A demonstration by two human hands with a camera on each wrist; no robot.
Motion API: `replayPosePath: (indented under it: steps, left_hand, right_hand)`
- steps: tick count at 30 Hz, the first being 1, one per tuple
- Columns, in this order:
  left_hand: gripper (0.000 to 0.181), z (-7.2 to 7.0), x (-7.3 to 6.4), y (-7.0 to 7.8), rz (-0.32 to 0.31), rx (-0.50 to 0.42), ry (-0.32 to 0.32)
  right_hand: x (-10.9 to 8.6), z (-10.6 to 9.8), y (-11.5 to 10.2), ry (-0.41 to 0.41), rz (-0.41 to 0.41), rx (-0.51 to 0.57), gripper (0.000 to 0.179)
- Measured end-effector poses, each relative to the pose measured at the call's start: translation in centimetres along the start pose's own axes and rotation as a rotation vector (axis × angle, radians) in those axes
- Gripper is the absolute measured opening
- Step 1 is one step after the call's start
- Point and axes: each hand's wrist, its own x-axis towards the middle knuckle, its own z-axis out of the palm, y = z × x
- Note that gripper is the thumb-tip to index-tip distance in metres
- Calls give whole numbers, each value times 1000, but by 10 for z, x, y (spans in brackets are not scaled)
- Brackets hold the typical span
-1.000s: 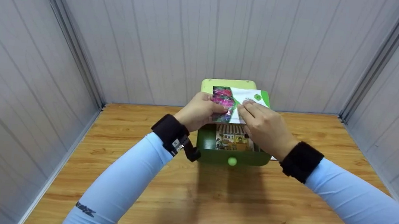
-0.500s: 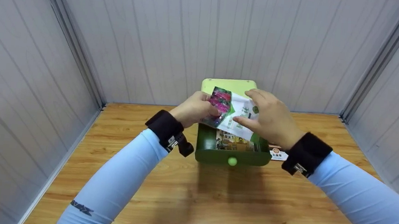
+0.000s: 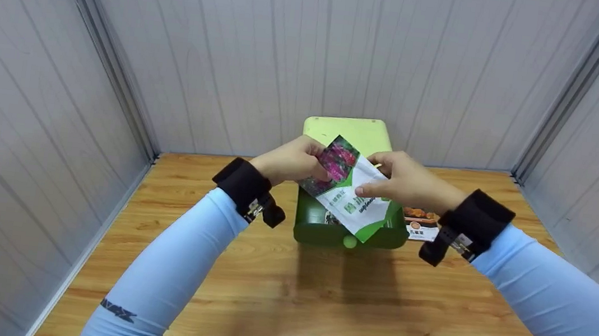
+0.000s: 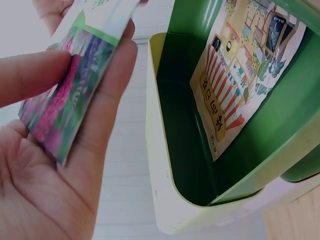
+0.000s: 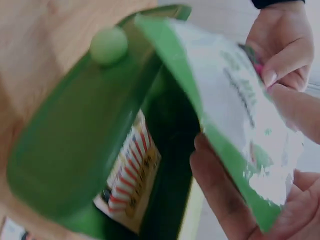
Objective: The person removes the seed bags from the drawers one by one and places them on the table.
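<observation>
A flat seed packet, printed with pink flowers at one end and white and green at the other, slants over a pulled-out dark green drawer. My left hand pinches the flower end, thumb on the printed face and fingers behind. My right hand holds the white end, thumb on the front and fingers behind, as the right wrist view shows. Inside the drawer lies another packet with a striped awning drawing, mostly covered by the seed packet in the head view.
The drawer belongs to a light green box near the back wall. Its round light green knob faces me. A card or packet with a food picture lies on the wooden table, right of the drawer. Panelled walls enclose three sides.
The seed packet has turned clockwise, its white end swinging down across the drawer front. My right hand loosened from it, shifted right and took hold again, uncovering the food-picture item.
</observation>
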Motion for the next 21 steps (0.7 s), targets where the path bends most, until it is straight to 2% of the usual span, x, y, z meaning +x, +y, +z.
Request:
replayPosePath:
  steps: [3,6,10,13,17,21]
  left_hand:
    - [16,0,2,0,15,26,38]
    - [14,0,2,0,29,39,62]
    - [11,-1,2,0,62,60,61]
    - [11,-3,1,-1,104,38,43]
    - [32,-8,2,-3,130,-124,78]
    - [43,-16,6,-8,132,-263,181]
  right_hand:
    - [-1,3,2,-14,-5,51,45]
    - [-1,7,3,6,-8,92,33]
    - [-4,8,1,24,-7,130,28]
    - [-5,5,2,36,-12,171,27]
    - [-4,-2,9,90,-37,222,24]
    - [-6,-14,13,159,-40,241,27]
